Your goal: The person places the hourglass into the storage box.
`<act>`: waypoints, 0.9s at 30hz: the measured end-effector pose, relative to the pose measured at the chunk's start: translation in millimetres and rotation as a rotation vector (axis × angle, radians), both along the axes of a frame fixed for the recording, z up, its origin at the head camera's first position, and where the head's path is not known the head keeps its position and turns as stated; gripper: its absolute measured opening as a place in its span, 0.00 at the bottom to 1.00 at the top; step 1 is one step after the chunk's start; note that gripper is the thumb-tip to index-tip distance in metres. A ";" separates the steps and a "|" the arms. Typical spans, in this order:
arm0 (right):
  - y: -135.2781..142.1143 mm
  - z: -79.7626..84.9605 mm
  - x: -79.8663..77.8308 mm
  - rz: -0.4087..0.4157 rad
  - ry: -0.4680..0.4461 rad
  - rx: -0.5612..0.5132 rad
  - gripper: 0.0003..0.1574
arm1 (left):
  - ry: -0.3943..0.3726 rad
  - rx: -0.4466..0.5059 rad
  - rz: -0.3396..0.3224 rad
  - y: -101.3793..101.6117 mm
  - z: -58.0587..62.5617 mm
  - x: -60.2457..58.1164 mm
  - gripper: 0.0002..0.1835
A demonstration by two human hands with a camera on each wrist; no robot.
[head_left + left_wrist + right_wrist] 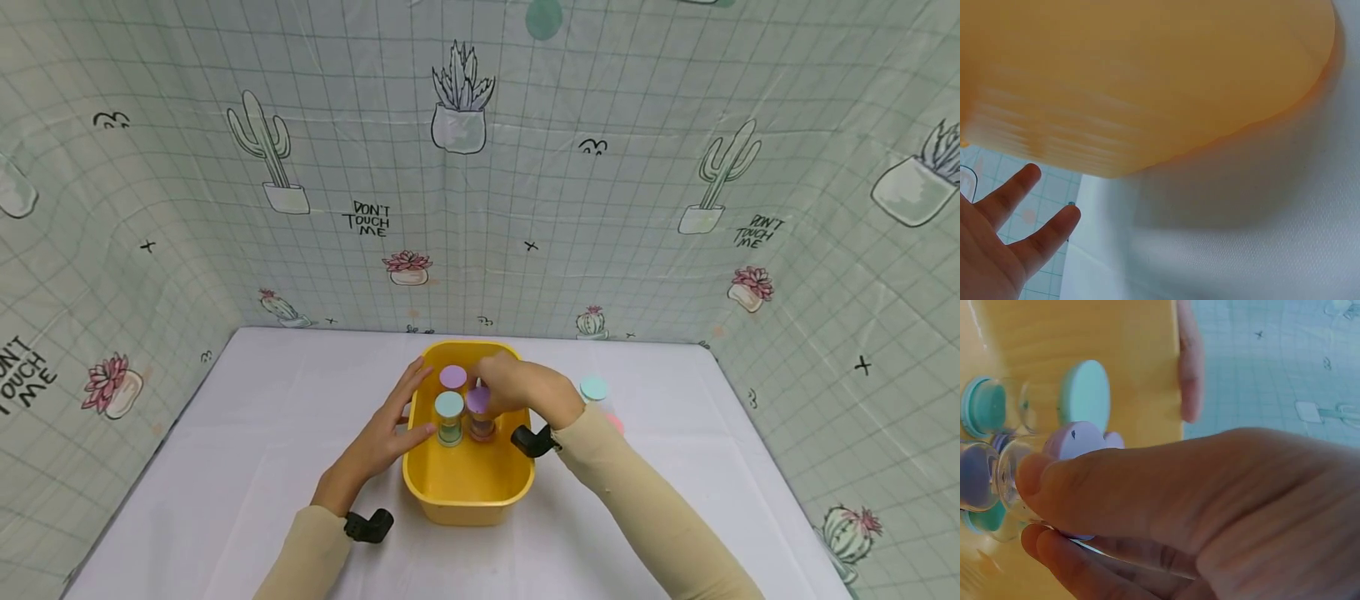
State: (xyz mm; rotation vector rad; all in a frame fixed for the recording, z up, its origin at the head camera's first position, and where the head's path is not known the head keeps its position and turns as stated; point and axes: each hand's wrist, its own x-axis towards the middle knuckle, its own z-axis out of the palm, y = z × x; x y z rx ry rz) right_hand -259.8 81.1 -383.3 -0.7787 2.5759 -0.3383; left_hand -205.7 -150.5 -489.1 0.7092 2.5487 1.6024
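A yellow plastic bin stands on the table with several sand timers upright in it. My right hand reaches in from the right and pinches a purple-capped sand timer; in the right wrist view, the thumb presses its clear glass. Beside it are a mint-capped sand timer and, farther back, a lilac-capped sand timer. My left hand is at the bin's left side, thumb over the rim, fingers spread. Two straight fingers show in the left wrist view.
Right of the bin, a mint-capped sand timer and a pink-topped piece are partly hidden by my right arm. A white cloth covers the table. A grid-printed curtain hangs behind and along both sides.
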 end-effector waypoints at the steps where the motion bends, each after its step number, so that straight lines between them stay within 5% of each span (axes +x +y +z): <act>1: -0.4 -1.3 0.2 -0.009 -0.007 0.008 0.15 | 0.002 0.001 0.001 -0.1 -0.4 -0.1 0.43; 14: -4.8 -11.1 5.3 -0.058 0.009 0.115 0.17 | 0.019 0.008 -0.002 -1.1 -3.8 -1.5 0.43; 22: 14.9 1.1 6.3 -0.010 0.014 -0.084 0.20 | 0.023 0.016 -0.008 -1.4 -2.8 0.2 0.42; 27: 50.5 10.8 2.2 0.011 0.144 -0.227 0.22 | 0.028 0.024 -0.010 -1.2 -1.9 0.4 0.42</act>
